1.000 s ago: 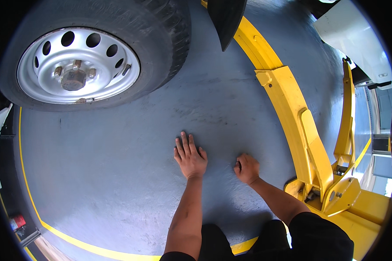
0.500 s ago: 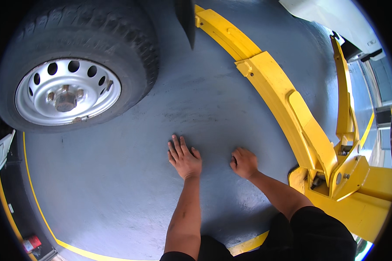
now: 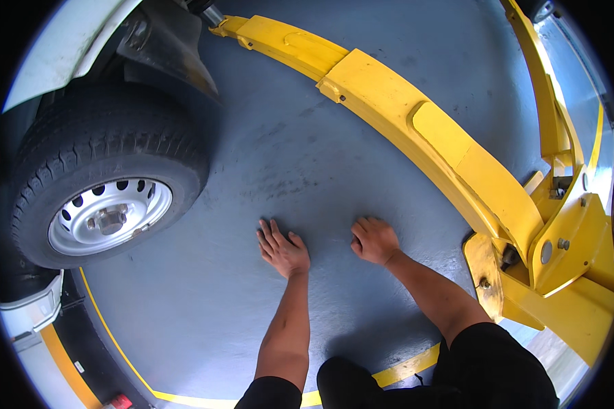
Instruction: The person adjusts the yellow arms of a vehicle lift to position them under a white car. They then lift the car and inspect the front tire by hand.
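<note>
My left hand [image 3: 284, 251] is held over the grey floor [image 3: 218, 310], back up, its fingers stretched out and the thumb apart. To its right, my right hand [image 3: 376, 241] is curled into a fist; the inside of that fist is hidden, and nothing sticks out of it. Neither hand touches the wheel or the lift arm. Left of my left hand hangs a wheel with a black tyre [image 3: 95, 160] and a silver steel rim [image 3: 71, 232]. The yellow lift arm [image 3: 416, 140] lies beyond and right of my right hand.
A white vehicle body [image 3: 65, 51] with a dark mud flap [image 3: 170, 51] stands above the wheel. At the right, the lift arm joins a yellow bracket [image 3: 593, 238], with a second yellow arm [image 3: 544, 82] behind. A yellow floor line [image 3: 109, 334] runs along the left.
My view has shifted, showing more of the vehicle body. The wheel appears smaller and lower. My hands keep nearly the same poses, slightly further left in the picture.
</note>
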Demonstrator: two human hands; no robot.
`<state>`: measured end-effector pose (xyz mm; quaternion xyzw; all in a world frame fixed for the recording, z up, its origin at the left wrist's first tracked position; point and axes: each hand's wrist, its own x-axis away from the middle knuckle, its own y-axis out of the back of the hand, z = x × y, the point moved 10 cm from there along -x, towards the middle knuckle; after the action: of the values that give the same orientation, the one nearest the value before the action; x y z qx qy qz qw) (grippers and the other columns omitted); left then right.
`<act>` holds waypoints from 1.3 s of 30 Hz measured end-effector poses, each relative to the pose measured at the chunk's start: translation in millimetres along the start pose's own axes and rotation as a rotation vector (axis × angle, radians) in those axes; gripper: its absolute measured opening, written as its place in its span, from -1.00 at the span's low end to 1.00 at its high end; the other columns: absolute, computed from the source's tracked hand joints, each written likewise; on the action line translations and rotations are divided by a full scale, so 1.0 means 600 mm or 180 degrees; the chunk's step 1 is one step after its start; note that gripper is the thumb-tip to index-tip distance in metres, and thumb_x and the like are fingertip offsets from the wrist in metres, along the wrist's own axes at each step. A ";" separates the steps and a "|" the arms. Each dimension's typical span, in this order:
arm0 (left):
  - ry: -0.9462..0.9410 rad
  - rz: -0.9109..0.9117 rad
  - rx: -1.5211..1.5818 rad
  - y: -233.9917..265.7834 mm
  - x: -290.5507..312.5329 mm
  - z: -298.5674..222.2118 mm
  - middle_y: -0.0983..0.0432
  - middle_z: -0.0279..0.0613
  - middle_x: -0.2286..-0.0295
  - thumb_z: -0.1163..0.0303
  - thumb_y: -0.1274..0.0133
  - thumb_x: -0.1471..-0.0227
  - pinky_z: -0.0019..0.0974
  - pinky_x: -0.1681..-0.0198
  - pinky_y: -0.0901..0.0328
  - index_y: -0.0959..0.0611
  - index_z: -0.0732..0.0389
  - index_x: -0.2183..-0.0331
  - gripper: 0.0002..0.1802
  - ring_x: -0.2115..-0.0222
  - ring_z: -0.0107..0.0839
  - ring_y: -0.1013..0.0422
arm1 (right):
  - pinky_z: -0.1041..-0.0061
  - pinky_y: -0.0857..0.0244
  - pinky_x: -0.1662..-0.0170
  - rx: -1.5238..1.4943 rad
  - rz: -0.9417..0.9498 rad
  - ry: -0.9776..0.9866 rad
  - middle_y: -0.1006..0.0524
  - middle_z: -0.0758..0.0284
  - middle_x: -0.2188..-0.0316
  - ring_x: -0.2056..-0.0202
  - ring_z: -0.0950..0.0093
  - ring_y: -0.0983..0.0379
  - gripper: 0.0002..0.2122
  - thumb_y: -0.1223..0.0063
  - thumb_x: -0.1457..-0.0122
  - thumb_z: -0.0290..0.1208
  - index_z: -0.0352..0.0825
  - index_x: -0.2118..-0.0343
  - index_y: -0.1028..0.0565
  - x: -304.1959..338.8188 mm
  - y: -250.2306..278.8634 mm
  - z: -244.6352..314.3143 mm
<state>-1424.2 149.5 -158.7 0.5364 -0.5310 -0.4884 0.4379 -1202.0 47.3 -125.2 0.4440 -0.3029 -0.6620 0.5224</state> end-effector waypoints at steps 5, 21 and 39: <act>0.0034 -0.0007 -0.0044 -0.005 0.005 0.002 0.02 -0.17 -0.46 0.17 0.18 -0.33 0.08 -0.45 0.10 -0.29 0.15 -0.37 -0.35 -0.46 -0.07 0.08 | 0.41 -0.42 0.42 -0.0086 0.0102 -0.0066 -0.46 0.42 0.49 0.46 0.43 -0.45 -0.92 -0.16 -0.01 -0.41 -0.19 0.44 -0.47 0.002 -0.005 -0.007; 0.0100 0.0046 -0.0121 -0.019 0.005 0.004 0.01 -0.22 -0.45 0.19 0.18 -0.35 0.02 -0.44 0.10 -0.28 0.16 -0.37 -0.36 -0.46 -0.13 0.08 | 0.40 -0.43 0.40 -0.0130 0.0330 -0.0102 -0.48 0.43 0.47 0.44 0.45 -0.46 -0.90 -0.18 -0.03 -0.38 -0.19 0.41 -0.48 0.009 -0.035 -0.020; -0.0170 -0.0115 -0.0599 -0.062 0.014 0.007 0.00 -0.31 -0.45 0.12 0.30 -0.43 0.11 -0.36 -0.04 -0.23 0.03 -0.41 -0.39 -0.45 -0.17 0.03 | 0.28 -0.45 0.19 -0.0544 0.0528 -0.0224 -0.47 0.32 0.32 0.26 0.33 -0.48 -0.78 -0.22 -0.08 -0.25 -0.24 0.30 -0.47 0.043 -0.073 -0.043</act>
<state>-1423.4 143.5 -196.4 0.4892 -0.4846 -0.5580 0.4631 -1198.6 36.3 -181.0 0.3477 -0.2992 -0.6551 0.6003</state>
